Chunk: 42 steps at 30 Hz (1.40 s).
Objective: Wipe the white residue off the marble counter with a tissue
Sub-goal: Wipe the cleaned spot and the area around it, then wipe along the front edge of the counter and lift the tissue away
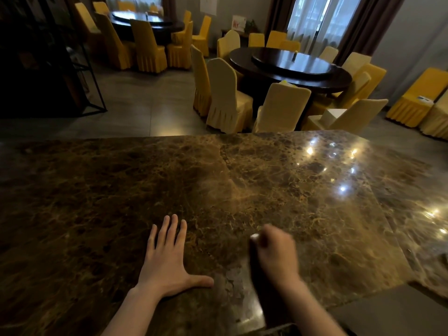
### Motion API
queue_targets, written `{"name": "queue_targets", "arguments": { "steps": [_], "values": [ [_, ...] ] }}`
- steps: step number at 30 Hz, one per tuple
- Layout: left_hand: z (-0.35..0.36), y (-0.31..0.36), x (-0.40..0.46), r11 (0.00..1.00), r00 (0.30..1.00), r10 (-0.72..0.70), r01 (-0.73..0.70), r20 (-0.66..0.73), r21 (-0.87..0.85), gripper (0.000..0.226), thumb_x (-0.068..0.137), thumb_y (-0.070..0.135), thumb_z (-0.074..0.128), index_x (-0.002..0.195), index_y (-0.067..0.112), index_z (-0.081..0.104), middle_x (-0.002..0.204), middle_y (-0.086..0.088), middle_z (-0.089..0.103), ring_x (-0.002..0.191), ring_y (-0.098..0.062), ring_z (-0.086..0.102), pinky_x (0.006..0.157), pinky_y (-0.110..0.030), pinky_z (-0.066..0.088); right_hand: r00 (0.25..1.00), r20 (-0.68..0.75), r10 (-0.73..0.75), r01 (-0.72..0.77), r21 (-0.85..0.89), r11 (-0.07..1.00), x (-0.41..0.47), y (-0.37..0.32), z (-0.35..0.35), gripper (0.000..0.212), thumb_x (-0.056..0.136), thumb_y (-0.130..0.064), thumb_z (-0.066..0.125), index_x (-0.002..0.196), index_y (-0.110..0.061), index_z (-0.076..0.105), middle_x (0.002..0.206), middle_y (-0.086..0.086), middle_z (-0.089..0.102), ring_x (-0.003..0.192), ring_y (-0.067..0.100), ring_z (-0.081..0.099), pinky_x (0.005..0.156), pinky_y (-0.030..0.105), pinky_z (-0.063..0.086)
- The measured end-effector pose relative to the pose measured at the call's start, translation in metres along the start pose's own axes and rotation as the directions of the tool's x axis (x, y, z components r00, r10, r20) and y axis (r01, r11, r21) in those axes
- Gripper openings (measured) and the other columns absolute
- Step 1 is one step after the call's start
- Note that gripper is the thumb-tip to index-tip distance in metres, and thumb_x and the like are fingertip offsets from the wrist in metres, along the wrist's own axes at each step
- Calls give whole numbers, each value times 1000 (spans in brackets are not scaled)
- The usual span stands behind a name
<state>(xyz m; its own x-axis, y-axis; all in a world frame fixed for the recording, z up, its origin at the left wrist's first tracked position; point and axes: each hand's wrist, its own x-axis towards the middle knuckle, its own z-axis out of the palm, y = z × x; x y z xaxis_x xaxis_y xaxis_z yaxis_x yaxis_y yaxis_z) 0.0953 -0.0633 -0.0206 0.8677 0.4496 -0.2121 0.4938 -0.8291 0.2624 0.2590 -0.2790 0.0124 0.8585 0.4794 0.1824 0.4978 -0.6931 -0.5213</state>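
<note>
Fingers [169, 229] of the left hand [167, 265] are lying flat and slightly spread on the marble counter [97, 190], thumb pointing right; the right hand [276, 251], blurred, is curling into a loose fist just right of it, a small pale scrap, likely the tissue [254, 236], showing at its far-left edge; white residue [234, 280] is sitting between the hands, near the counter's near edge.

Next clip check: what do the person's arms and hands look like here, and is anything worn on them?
Both forearms are bare as far as the frame shows: no sleeves, gloves, watch or rings visible. The left hand is sharp, with slim fingers. The right hand is motion-blurred, so fine detail there cannot be told.
</note>
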Motion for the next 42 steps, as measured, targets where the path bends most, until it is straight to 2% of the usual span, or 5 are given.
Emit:
{"name": "queue_targets", "arguments": {
  "steps": [6,13,21,27,42],
  "values": [
    [1,0,1,1000,1000,-4,4,-8,2,165,36,122,28,157,26,-32,165,1,-43,147,-17,-48,128,-53,-22,906,-215,364,-374,-8,927,40,31,-27,20,80,-5,75,69,-12,61,69,10,67,67,29,63,61,29,42],
    [1,-1,0,1000,1000,0,0,-7,6,165,36,122,27,155,24,-33,165,-1,-42,147,-17,-47,128,-52,-22,943,170,-286,272,100,957,-30,-51,38,40,84,-14,70,68,-33,38,70,-15,53,67,0,41,56,16,30],
    [2,0,1,1000,1000,-8,8,-10,-1,164,34,122,26,153,27,-35,165,1,-42,149,-18,-45,128,-52,-22,924,-214,316,-335,-58,940,21,25,-26,18,73,0,71,66,-13,61,71,10,69,71,34,66,60,29,39],
    [2,0,1,1000,1000,-4,4,-21,12,167,35,122,26,159,23,-28,167,-2,-38,150,-19,-44,129,-53,-19,984,139,-113,86,182,979,-37,-45,24,29,80,-10,76,66,-28,59,70,-15,65,69,1,59,60,18,48],
    [4,9,-30,999,993,-48,47,-110,-8,145,56,115,20,167,25,-4,177,1,-10,160,-19,-19,131,-52,-15,811,582,-54,-330,531,780,-116,-29,-62,24,76,-1,71,79,-24,71,80,10,73,75,30,70,69,32,58]
  ]
}}
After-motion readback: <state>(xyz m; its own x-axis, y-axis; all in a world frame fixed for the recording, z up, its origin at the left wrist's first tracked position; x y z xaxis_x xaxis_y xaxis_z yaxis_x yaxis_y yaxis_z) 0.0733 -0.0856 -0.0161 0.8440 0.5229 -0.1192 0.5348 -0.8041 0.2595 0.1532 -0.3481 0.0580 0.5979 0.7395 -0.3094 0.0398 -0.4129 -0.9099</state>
